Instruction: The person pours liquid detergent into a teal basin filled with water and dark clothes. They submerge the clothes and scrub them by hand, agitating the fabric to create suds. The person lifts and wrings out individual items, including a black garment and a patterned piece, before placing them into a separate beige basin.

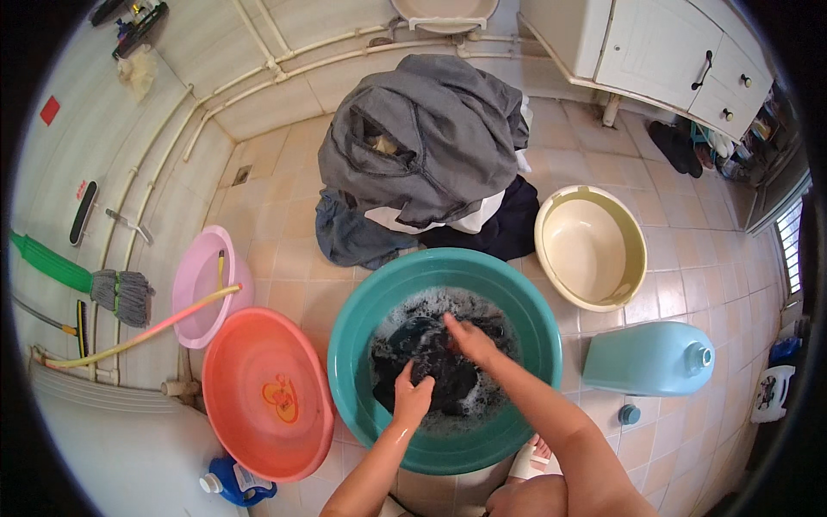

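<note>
A dark, wet garment (448, 383) lies partly under sudsy water in a large teal basin (345, 345) in front of me. My left hand (413, 395) is closed on the garment's near left side, thumb upward. On its far right side my right hand (468, 339) bends its fingers round the wet cloth; the fingertips are partly hidden and slightly blurred. White foam (457, 300) rings the cloth, thickest at the far side.
Beyond the basin rises a clothes pile (431, 138). An orange basin (250, 388) and a pink one (194, 276) stand left, crossed by a hose (164, 326). At right are a cream basin (594, 250), a light-blue jug (646, 358) and its cap (630, 414).
</note>
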{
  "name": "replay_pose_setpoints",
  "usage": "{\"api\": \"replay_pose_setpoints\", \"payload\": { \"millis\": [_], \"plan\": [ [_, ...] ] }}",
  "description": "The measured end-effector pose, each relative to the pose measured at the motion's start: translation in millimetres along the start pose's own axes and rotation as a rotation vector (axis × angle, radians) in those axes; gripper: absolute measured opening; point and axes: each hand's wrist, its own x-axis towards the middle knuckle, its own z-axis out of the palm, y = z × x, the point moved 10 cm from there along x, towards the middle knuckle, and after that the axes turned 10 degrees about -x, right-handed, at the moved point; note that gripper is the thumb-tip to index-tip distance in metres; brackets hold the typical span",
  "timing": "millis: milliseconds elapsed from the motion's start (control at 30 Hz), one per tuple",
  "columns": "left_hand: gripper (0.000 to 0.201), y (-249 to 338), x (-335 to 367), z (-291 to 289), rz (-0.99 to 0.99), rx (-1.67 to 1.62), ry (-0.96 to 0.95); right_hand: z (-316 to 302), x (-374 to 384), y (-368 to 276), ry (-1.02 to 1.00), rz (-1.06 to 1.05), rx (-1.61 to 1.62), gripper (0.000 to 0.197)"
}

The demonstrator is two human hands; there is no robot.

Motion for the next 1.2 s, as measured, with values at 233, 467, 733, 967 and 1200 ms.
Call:
{"api": "replay_pose_setpoints", "payload": {
  "millis": [233, 467, 733, 967, 1200],
  "plan": [
    [0.042, -99, 13, 8, -0.253, 0.039, -0.229, 21, 26, 28, 0.224, -0.224, -0.251, 0.063],
    [0.035, -99, 25, -44, -0.315, -0.326, 0.254, 30, 44, 50, 0.203, -0.120, -0.282, 0.071],
    [0.048, -50, 31, -6, -0.472, -1.154, -0.036, 67, -119, -90, 0.104, -0.577, -0.346, 0.042],
    [0.037, -73, 30, -22, -0.288, -0.893, 0.167, 57, -122, -101, 0.436, -0.932, -0.565, 0.022],
    [0.035, -43, 23, -16, -0.298, -0.566, 0.373, 13, -4, -5, 0.373, -0.235, -0.545, 0.040]
  ]
}}
